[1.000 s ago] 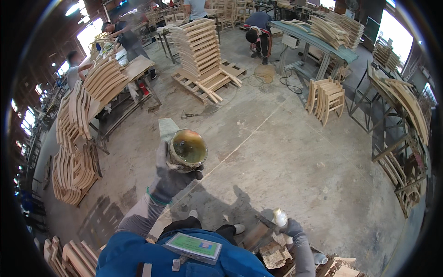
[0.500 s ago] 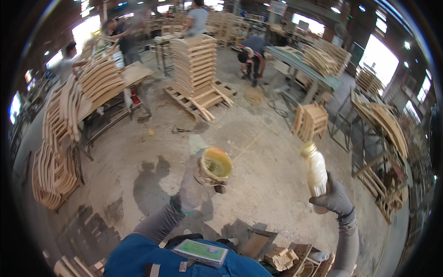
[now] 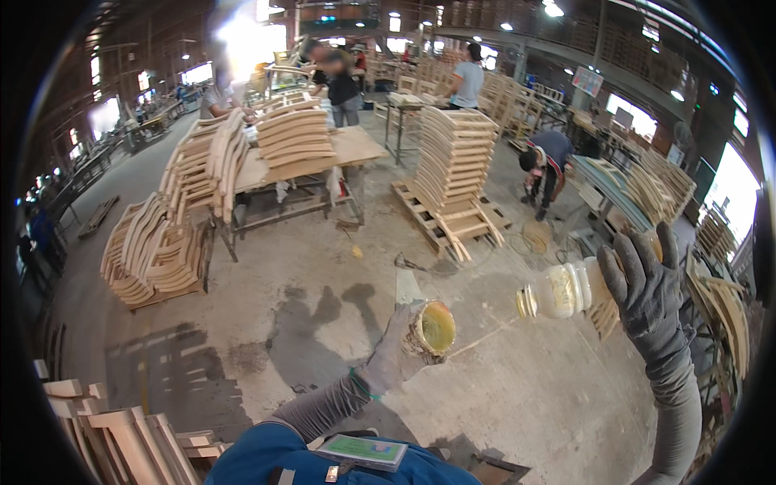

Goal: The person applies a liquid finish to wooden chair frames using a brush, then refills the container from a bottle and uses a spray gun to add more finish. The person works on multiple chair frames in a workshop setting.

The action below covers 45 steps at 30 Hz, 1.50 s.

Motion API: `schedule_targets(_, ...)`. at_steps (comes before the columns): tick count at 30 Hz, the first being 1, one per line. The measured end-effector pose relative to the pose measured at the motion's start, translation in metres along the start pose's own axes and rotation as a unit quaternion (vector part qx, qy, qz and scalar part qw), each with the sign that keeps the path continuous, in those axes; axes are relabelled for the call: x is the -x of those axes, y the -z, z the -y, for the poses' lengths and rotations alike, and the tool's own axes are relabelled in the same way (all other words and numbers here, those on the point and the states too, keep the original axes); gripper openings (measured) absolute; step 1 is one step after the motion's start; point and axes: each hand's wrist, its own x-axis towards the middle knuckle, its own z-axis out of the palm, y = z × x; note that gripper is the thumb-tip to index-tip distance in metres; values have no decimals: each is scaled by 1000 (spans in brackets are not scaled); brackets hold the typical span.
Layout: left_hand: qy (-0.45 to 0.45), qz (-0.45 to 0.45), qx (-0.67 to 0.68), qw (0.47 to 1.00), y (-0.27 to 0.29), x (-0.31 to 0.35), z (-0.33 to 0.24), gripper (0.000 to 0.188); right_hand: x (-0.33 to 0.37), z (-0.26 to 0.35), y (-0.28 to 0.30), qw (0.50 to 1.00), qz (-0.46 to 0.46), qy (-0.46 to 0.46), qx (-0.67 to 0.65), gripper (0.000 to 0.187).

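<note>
My left hand (image 3: 394, 346), in a pale glove, is closed around a stained cup (image 3: 437, 327) whose inside is coated yellow. The cup's mouth tilts to the right; some yellowish matter shows inside it. My right hand (image 3: 647, 295), in a dark grey glove, grips the base end of a clear ribbed plastic bottle (image 3: 570, 289). The bottle lies almost level in the air, its yellowish neck pointing left toward the cup. A gap separates the neck from the cup's rim. Whether anything flows from the bottle cannot be made out.
Curved wooden frames are stacked on a pallet (image 3: 453, 158) ahead. More wooden parts lie on a table (image 3: 360, 145) and in a floor stack (image 3: 153, 250) at the left. A person (image 3: 551, 166) bends over beyond the pallet; others stand farther back. Wooden pieces (image 3: 133, 436) rise at the near left.
The bottle has gone from upright to nearly level, its neck now toward the cup. My right hand has risen. The view has swung left, and the cup has tilted rightward.
</note>
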Motion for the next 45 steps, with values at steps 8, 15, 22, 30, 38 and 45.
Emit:
schedule_targets(8,-92,17,5,996,-10,2,-11,53,-64,-1,-7,985,-151,76,40,58)
schedule_targets(15,-107,4,74,991,-8,-19,-2,55,-92,-11,-30,962,-242,119,34,51)
schedule_targets(22,-117,-12,92,989,2,-31,7,54,-112,-6,-44,948,-282,145,-9,59)
schedule_targets(30,-122,-19,129,984,7,-30,4,50,-132,-2,-46,935,-313,165,10,54)
schedule_targets(38,-206,27,34,978,10,-26,-4,58,-147,3,-35,931,-314,184,18,51)
schedule_targets(45,-221,-6,-3,975,-3,-29,-5,44,-150,7,-28,932,-308,191,18,53)
